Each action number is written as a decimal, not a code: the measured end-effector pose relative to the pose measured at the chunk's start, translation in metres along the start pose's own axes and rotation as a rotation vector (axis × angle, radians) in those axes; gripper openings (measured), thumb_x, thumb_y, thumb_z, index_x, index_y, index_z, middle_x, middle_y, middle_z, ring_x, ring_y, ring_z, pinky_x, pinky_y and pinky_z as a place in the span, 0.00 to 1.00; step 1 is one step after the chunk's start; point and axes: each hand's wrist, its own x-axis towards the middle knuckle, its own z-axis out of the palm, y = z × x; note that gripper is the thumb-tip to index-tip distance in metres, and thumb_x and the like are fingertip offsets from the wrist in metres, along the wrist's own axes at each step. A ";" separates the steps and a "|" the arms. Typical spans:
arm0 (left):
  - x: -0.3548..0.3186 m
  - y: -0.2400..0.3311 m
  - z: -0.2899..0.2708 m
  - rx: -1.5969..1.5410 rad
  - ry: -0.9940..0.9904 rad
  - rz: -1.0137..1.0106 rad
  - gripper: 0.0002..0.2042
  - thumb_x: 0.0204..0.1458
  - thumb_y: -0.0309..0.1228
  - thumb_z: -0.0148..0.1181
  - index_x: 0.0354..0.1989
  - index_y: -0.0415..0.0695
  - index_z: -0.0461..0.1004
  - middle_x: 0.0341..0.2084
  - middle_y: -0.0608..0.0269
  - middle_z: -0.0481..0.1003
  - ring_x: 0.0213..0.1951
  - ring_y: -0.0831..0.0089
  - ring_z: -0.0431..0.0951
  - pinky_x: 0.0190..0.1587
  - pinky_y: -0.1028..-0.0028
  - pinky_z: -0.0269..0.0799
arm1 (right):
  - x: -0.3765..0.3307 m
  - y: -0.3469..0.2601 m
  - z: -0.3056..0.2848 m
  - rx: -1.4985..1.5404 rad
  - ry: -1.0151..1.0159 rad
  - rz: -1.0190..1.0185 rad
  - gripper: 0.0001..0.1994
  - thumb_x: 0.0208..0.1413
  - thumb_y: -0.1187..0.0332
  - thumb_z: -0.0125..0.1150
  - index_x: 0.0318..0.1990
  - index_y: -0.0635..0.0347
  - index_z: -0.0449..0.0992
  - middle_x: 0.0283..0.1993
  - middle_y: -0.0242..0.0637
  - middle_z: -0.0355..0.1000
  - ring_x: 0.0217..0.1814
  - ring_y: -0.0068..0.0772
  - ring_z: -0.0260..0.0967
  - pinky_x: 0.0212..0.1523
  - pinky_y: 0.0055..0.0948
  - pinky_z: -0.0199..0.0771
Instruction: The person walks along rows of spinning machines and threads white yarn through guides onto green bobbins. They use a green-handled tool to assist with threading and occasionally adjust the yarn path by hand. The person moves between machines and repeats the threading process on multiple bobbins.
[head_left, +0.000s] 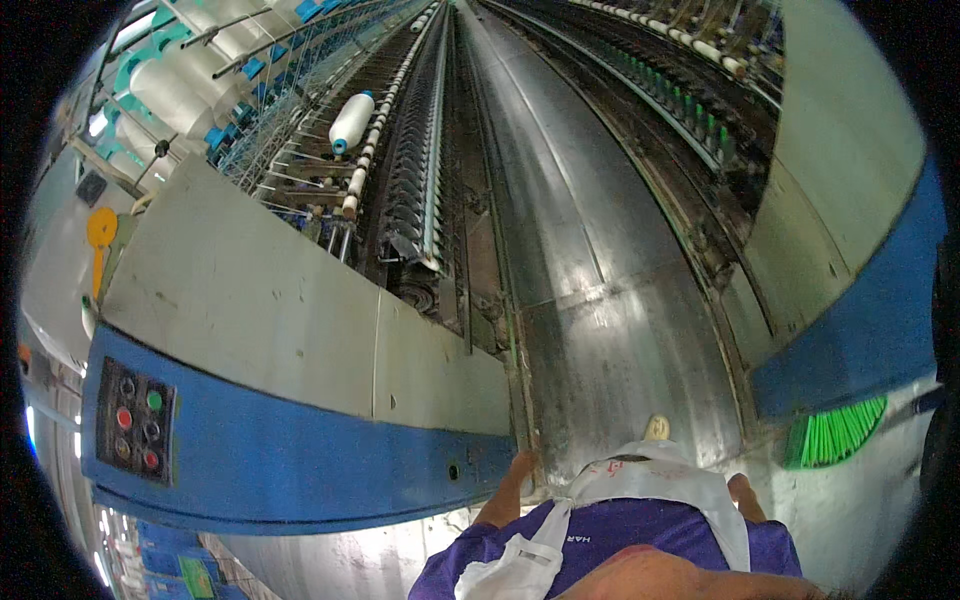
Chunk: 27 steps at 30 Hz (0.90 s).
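Between the left machine and the right machine, you stand at the near end of a long metal floor that narrows into the distance. Your left hand is low, near the inner corner of the left machine's blue panel, which is the nearest thing to it; whether they touch, you cannot tell from this view. Its fingers are too small to make out, so you cannot tell whether they are wide, narrow or holding anything. Your right hand is beside your white apron, mostly hidden by your body, and its fingers cannot be told either.

To your right, near the foot of the right machine, a fan of green bristles lies over the pale floor. One shoe shows just past the apron.

On your left, the machine's end closes off that side with its grey cover and the blue panel, which carries a black button box with red and green buttons. A yellow paddle stands above it. Farther up, a white spool with blue ends lies beside a row of pale rollers, below big white cones of yarn.
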 end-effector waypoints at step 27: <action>0.514 -0.115 -0.526 -0.924 0.388 -0.244 0.12 0.51 0.34 0.46 0.33 0.39 0.72 0.29 0.53 0.72 0.30 0.63 0.73 0.32 0.65 0.68 | 0.451 -0.011 -0.645 0.145 0.148 0.063 0.14 0.46 0.62 0.46 0.31 0.59 0.76 0.32 0.47 0.72 0.31 0.50 0.69 0.33 0.45 0.69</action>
